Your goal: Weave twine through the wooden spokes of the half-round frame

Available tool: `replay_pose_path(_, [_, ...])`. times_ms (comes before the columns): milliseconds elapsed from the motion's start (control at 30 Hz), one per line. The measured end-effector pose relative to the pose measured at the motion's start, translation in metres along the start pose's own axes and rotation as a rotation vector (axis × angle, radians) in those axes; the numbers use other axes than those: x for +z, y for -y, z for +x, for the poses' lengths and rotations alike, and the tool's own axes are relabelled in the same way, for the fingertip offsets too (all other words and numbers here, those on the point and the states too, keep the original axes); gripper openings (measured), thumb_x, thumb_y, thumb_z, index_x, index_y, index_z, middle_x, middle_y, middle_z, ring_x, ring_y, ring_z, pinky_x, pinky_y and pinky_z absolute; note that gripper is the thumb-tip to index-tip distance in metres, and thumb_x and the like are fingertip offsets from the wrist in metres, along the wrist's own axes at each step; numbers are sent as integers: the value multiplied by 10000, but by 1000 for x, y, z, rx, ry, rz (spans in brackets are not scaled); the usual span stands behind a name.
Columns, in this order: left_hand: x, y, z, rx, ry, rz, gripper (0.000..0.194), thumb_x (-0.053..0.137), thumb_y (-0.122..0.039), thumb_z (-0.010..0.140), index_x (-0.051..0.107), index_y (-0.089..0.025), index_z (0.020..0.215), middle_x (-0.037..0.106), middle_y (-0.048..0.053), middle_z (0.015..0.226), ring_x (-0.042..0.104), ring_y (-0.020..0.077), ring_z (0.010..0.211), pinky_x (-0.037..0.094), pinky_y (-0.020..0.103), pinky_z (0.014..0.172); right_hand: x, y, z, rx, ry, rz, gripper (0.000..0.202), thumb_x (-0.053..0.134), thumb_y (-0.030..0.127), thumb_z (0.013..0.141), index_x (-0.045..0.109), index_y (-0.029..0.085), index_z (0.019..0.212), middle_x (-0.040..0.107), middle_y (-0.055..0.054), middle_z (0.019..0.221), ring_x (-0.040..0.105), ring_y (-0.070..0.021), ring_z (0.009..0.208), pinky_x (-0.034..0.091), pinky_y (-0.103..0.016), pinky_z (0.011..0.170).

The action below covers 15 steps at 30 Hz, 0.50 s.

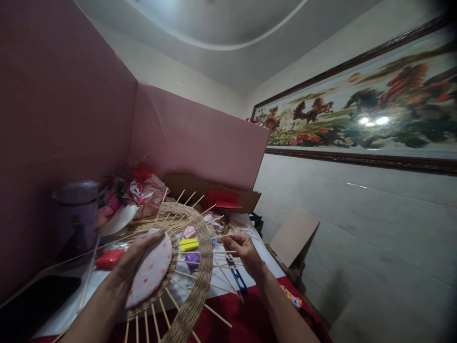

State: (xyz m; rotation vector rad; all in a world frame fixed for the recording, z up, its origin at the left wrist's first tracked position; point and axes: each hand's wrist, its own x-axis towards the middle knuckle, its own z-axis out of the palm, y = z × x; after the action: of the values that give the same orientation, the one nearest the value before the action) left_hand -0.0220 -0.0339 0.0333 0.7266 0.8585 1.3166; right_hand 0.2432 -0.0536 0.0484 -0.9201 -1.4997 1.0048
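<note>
WOVEN PC HELD BOTH HANDS, TILTED, FACE TO CAM

Woven pc (204,255) sits low-ctr, tilted over the surface (272,267); bottom cut by frame. Its fabric disc (153,274) faces cam, long axis approx 1 to 7 o'clock. Clock below = from disc ctr. Outer woven band curves 12 thru 5; spokes radiate approx 12 round to 6, tips poking past the band.

L hand (138,248) at disc's 11 o'clock edge: grip grasping the disc, some fingers hidden. R hand (247,251) betw. 2 & 3, outside the band: grip pinched on a spoke (220,237) near its tip; can't tell if a strand's in there too.

Seen thru the gap: yellow pkt (189,245) at 2, purple pkt (192,259) just below it. Blue-handled snips (239,281) at 3, beyond the band. Red pkt (110,258) betw. 9 & 10, near L wrist. Tumbler (76,221) at 10.
</note>
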Motion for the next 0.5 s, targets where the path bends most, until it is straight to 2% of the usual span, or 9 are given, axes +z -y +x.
replay_pose_path(100, [-5, 2, 6, 31, 85, 70, 200, 720, -252, 629, 568, -143, 700, 612, 14, 506, 545, 130, 378, 421, 198, 363, -3, -3, -3, 41, -4, 42, 422, 588, 543, 733, 717, 142, 758, 443, 18, 544, 347, -62, 488, 271, -188, 453])
replay_pose_path(267, [-4, 1, 6, 61, 48, 68, 228, 736, -245, 603, 550, -151, 696, 596, -5, 494, 540, 126, 376, 416, 197, 357, -7, -11, -4, 7, -3, 45, 434, 572, 540, 752, 716, 133, 783, 407, 30, 520, 327, -64, 461, 275, -199, 447])
replay_pose_path(400, [-4, 0, 8, 88, 25, 97, 229, 737, -231, 589, 545, -152, 686, 596, -6, 488, 534, 126, 365, 418, 204, 348, -10, -8, -8, -90, -84, -176, 378, 543, 485, 798, 708, 145, 782, 466, 15, 534, 419, -94, 503, 338, -229, 502])
replay_pose_path(500, [-3, -1, 8, 105, 4, 104, 218, 732, -221, 585, 545, -149, 670, 594, -5, 478, 532, 129, 360, 412, 205, 339, -9, 1, -13, -237, -149, -416, 321, 542, 422, 819, 694, 157, 723, 535, -16, 608, 489, -127, 602, 369, -251, 573])
